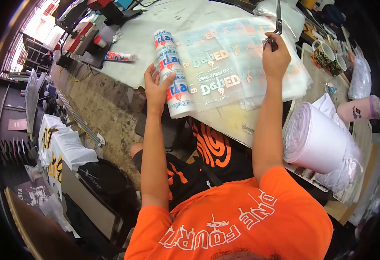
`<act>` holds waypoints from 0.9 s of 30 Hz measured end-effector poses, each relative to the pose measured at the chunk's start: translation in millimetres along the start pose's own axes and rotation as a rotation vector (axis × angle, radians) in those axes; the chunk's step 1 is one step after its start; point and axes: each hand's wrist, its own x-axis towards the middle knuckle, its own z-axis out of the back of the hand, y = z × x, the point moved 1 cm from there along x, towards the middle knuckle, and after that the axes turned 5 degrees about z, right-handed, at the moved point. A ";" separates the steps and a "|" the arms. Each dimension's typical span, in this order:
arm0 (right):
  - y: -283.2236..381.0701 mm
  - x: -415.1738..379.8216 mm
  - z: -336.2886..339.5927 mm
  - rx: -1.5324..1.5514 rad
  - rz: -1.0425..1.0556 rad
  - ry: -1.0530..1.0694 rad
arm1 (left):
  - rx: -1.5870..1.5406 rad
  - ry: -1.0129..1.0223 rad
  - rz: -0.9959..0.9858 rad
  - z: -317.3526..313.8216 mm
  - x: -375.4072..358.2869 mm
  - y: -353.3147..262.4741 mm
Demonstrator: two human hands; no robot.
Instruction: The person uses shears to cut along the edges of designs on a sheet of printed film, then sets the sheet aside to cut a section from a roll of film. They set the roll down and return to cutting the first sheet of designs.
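Observation:
A roll of printed film (pixel 171 71) lies at the table's edge, with blue and red lettering. My left hand (pixel 157 89) rests on its left side, thumb across the roll and fingers apart. From the roll a translucent sheet (pixel 216 65) with mirrored print spreads rightward over several layers of film. My right hand (pixel 276 56) grips the handles of dark scissors (pixel 278 19) above the sheets' right part, with the blades pointing away from me.
A big white roll (pixel 316 138) sits at the right, beside a pink tumbler (pixel 360 108) and patterned mugs (pixel 322 53). Another printed roll (pixel 120 56) lies at the table's left edge, near red and black equipment (pixel 79 37). A black round stool (pixel 103 177) stands lower left.

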 end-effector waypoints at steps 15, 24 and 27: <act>92.1 -222.0 174.0 0.553 -0.607 1.068 | 0.235 0.073 -0.026 -13.3 -17.3 -3.2; 88.2 -227.3 208.8 0.359 -0.628 1.164 | 0.089 0.146 0.078 -31.6 -34.4 -19.0; 90.5 -226.0 195.3 0.355 -0.672 1.157 | 0.070 0.176 0.045 -31.5 -24.6 -11.1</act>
